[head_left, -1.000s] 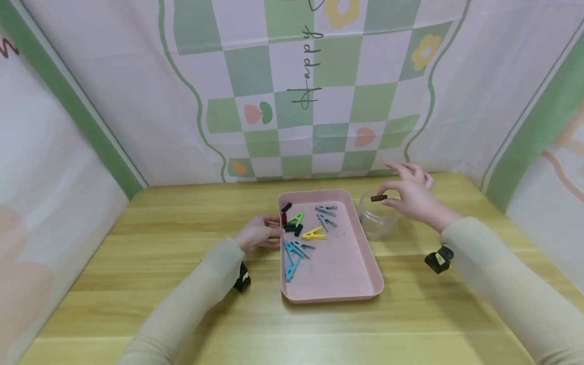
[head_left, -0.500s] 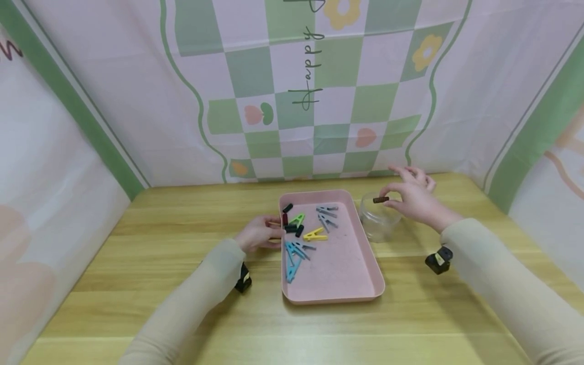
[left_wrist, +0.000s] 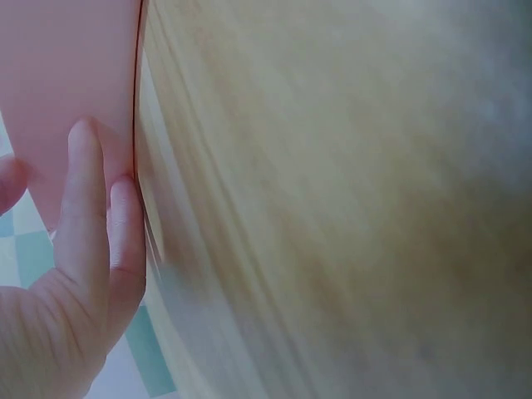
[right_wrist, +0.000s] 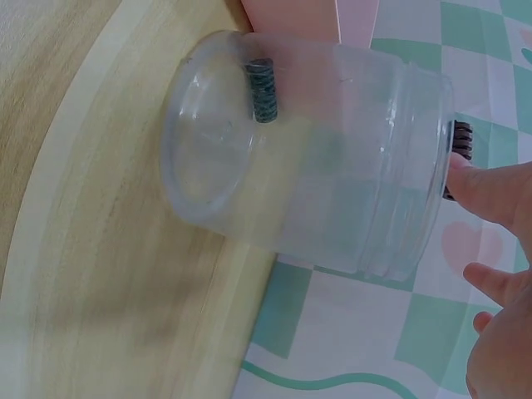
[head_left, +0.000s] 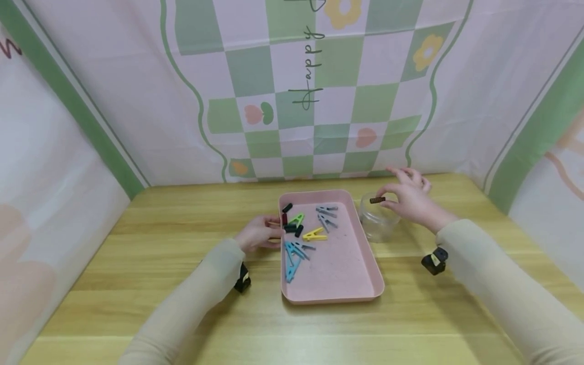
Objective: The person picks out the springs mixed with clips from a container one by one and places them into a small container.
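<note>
My right hand (head_left: 407, 198) pinches a small dark ridged piece (head_left: 377, 200) between thumb and fingertips, just over the mouth of a clear plastic jar (head_left: 378, 221). In the right wrist view the held piece (right_wrist: 460, 145) sits at the jar (right_wrist: 332, 191) rim, and a similar ridged piece (right_wrist: 263, 90) shows through the jar wall. My left hand (head_left: 258, 234) rests against the left side of the pink tray (head_left: 337, 291). In the left wrist view its straight fingers (left_wrist: 87, 208) lie along the tray wall (left_wrist: 66, 66). Several coloured clothespins (head_left: 314, 234) lie in the tray.
The wooden table (head_left: 150, 238) is closed in by cloth walls at the back and both sides. The jar stands right of the tray. Small dark pieces (head_left: 286, 207) lie at the tray's far left corner.
My right hand with the ridged piece has drifted very slightly over the jar. The left hand and tray have not moved.
</note>
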`<state>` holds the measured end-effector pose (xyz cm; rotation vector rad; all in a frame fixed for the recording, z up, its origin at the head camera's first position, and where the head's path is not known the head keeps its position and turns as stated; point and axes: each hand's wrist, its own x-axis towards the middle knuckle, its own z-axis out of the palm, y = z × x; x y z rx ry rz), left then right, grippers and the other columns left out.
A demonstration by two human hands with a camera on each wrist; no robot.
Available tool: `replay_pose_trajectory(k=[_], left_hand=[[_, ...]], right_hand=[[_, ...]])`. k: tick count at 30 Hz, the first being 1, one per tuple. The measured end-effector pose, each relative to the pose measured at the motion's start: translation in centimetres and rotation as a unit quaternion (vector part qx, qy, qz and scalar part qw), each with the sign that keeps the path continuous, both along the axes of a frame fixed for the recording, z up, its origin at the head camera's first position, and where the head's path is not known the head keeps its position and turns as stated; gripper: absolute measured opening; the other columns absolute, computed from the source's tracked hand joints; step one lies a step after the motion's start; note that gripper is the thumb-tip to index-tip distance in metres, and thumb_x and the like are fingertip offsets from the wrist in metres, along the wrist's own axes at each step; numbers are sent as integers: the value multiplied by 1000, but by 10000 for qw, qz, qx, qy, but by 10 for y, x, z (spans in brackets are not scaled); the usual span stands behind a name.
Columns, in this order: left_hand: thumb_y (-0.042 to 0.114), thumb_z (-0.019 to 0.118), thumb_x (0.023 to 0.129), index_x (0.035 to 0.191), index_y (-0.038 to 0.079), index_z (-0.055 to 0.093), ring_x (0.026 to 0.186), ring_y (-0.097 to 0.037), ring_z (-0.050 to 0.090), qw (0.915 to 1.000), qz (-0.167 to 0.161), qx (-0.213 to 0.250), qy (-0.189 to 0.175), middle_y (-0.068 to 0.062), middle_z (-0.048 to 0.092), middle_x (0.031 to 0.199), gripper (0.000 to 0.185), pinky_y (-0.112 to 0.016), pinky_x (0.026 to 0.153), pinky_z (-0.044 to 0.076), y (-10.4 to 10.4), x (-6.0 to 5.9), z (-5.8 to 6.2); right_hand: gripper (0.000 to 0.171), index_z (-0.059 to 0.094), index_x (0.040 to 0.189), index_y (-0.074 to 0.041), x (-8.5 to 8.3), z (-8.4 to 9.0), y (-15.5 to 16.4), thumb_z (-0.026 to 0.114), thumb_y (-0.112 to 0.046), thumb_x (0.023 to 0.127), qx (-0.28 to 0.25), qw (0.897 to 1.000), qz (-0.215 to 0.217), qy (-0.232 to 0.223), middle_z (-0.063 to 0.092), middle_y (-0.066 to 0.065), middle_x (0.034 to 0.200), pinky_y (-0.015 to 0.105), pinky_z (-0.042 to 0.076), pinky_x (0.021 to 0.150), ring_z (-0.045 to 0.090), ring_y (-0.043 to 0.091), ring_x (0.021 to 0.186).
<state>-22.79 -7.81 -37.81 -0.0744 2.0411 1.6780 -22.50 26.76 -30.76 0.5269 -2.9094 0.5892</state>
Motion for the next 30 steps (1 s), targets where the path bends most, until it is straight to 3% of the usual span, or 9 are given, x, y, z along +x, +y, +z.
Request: replay_pose_trajectory(k=[8,30], left_hand=[[2,59,91,136,-1,42,100,-25,61,10000,22,-52,-40,-21,53,126,49,-32,81,59,0,-1,0],[2,60,90,136,0,43,102,-26,61,10000,26,-45,-29,-21,54,125,48,-32,81,59,-2,-3,-1]], right_hand=[[22,66,104,-3,-1,-1,-1,69,-12,84,-163,9999,16,28,18,31,148,72,-3,100,2,55,133],[31,63,116,-6,-1,6,-15,65,-21,89,-111,9999,84,-56,16,28,151,72,-1,100,2,55,133]])
